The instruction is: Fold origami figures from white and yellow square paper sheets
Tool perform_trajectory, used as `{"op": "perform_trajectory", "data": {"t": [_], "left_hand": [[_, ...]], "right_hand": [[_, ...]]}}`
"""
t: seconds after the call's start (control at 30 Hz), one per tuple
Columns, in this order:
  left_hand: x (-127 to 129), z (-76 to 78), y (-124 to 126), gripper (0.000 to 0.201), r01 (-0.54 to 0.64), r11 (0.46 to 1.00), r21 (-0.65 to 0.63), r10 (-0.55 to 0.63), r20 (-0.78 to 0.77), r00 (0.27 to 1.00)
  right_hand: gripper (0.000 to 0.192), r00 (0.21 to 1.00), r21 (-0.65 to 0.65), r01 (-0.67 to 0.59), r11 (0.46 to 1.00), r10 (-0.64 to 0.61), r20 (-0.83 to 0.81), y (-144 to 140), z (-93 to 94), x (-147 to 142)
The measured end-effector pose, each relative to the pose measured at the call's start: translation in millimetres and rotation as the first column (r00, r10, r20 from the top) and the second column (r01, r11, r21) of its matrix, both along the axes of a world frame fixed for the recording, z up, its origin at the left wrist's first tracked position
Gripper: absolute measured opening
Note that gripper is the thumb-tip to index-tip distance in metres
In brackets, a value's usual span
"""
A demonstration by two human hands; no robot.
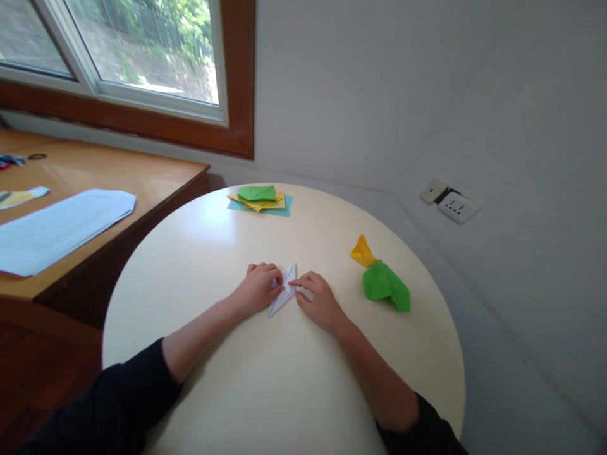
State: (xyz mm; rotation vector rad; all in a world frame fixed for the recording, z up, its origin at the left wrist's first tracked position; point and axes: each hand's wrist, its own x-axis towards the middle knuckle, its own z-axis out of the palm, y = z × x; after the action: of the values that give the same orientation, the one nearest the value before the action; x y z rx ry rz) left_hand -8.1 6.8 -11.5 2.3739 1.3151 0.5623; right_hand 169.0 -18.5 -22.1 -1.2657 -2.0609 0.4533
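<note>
at frame centre on the counter (284,379), left hand (258,289) and right hand (318,300) press flat, not clasping, on white paper (284,292); green fold (384,284) lies right.

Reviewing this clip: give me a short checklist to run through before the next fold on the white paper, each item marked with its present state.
1. Both hands on the paper: ok. The left hand and right hand both press on the white folded paper.
2. Paper lying flat on the round table: ok, as far as its visible part shows.
3. Crease lines aligned: cannot tell, the fingers cover most of the paper.
4. Working area free of other pieces: ok. The green and yellow folded piece lies apart on the right, and the stack of coloured sheets sits at the far edge.
5. Sleeves off the paper: ok, both are pushed back.
</note>
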Motion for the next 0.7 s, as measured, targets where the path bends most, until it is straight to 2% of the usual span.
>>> {"op": "perform_trajectory", "data": {"t": [0.23,0.7], "left_hand": [[-0.9,-0.7,0.5,0.009,0.041,0.999,0.015,-0.041,0.021,0.999],[0.4,8.9,-5.5,0.023,0.058,0.998,0.008,-0.058,0.017,0.998]], "right_hand": [[0.04,0.992,-0.02,-0.037,0.999,0.039,0.123,-3.1,7.3,3.2],[0.015,0.986,0.024,-0.041,0.999,0.037,0.162,-1.7,5.0,4.4]]}}
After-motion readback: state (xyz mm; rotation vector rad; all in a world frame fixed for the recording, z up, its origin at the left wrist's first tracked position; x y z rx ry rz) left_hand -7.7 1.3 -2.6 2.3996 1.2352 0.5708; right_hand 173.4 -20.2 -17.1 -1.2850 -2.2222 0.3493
